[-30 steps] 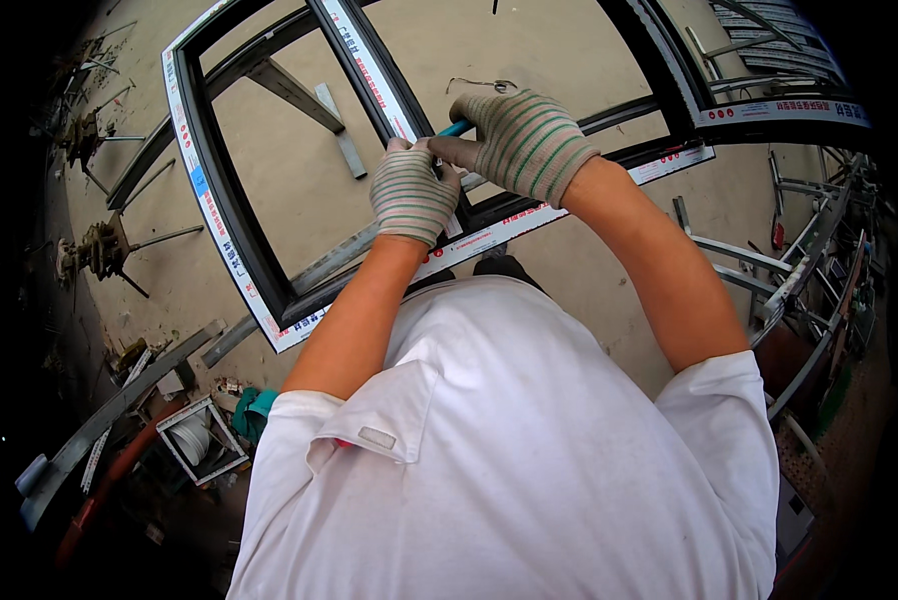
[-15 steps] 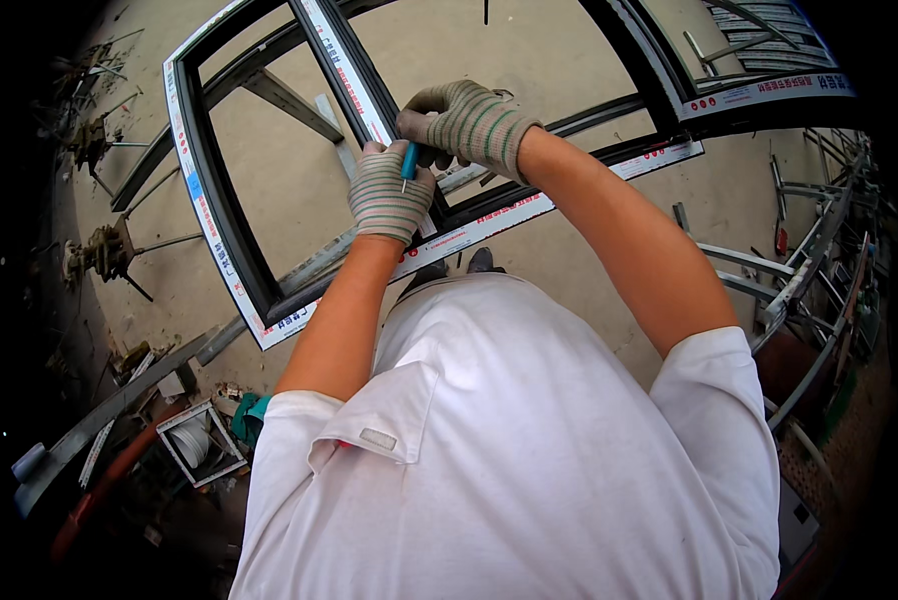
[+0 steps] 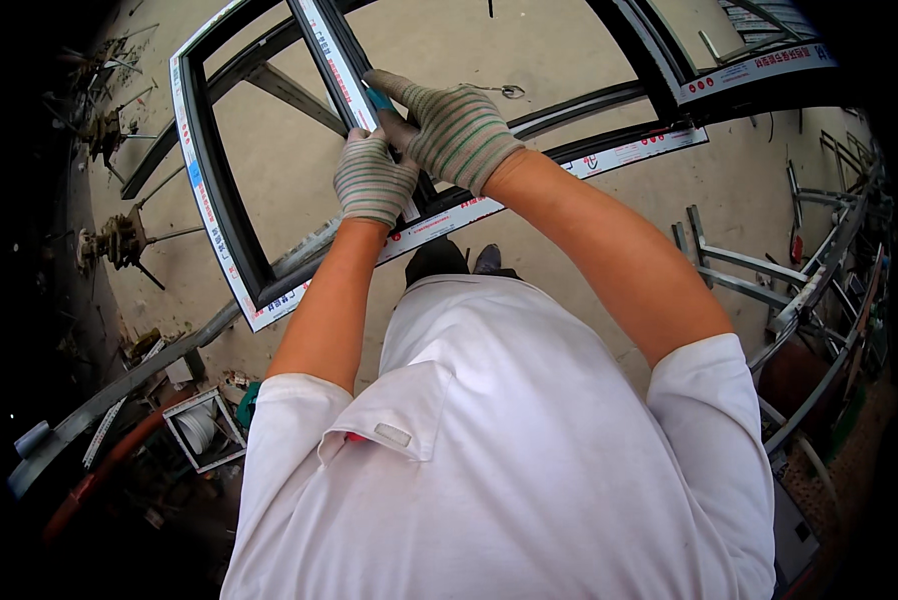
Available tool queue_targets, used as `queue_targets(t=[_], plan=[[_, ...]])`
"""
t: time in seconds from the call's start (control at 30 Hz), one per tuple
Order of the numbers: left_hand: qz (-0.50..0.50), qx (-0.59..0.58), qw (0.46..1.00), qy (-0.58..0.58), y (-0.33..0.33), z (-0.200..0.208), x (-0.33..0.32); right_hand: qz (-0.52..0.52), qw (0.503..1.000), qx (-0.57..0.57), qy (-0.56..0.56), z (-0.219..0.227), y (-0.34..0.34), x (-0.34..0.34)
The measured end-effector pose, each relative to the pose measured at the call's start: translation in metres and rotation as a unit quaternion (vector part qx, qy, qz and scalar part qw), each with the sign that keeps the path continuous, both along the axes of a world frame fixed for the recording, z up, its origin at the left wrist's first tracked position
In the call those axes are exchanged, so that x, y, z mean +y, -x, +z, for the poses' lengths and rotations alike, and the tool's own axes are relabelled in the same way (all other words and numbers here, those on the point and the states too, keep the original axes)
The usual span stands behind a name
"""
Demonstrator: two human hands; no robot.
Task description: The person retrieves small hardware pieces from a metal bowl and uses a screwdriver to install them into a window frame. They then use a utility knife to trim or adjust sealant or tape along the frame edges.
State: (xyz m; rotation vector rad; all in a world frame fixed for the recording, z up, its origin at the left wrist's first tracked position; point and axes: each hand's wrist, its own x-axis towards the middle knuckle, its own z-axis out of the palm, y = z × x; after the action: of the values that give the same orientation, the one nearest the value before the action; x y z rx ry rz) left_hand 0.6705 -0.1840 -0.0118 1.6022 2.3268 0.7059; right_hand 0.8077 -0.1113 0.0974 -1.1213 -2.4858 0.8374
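Window frame point(image 3: 219, 230), dark with white protective tape along its faces, is being worked on right where the middle upright bar point(image 3: 334, 60) meets the lower rail point(image 3: 569, 165). It's being held up off the concrete floor point(image 3: 449, 40) on slanted metal supports, just in front of the person.

Right hand point(image 3: 449, 128), in a striped knit glove, is being curled loosely over that joint, with the fingers point(image 3: 394, 88) stretched up along the bar. A small teal-blue thing point(image 3: 379, 98) is being pinched under them; it can't be told from here whether it's a tool tip or a bit of film. Left hand point(image 3: 372, 180), gloved the same way, is being closed against the bar just below, thumb side touching the right hand, apparently steadying the spot.

Judging by this, the step in hand looks like something being pressed or trimmed at the joint, not finished yet. Next move probably calls for firm pressure kept along the bar's edge while the left hand is kept braced.

Further out, loose metal profiles point(image 3: 749, 270) are being stacked on the right, and a small square frame piece point(image 3: 201, 430) is lying on the floor lower left.
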Motion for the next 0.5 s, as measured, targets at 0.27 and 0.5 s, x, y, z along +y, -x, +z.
queue_targets(t=[0.27, 0.5], plan=[[-0.018, -0.036, 0.999, 0.01, 0.005, 0.002, -0.001, 0.047, 0.995, -0.077, 0.052, 0.026, 0.006, 0.019], [-0.036, -0.049, 0.997, 0.045, 0.005, 0.017, 0.003, 0.051, 0.968, -0.246, 0.006, 0.042, 0.008, 0.022]])
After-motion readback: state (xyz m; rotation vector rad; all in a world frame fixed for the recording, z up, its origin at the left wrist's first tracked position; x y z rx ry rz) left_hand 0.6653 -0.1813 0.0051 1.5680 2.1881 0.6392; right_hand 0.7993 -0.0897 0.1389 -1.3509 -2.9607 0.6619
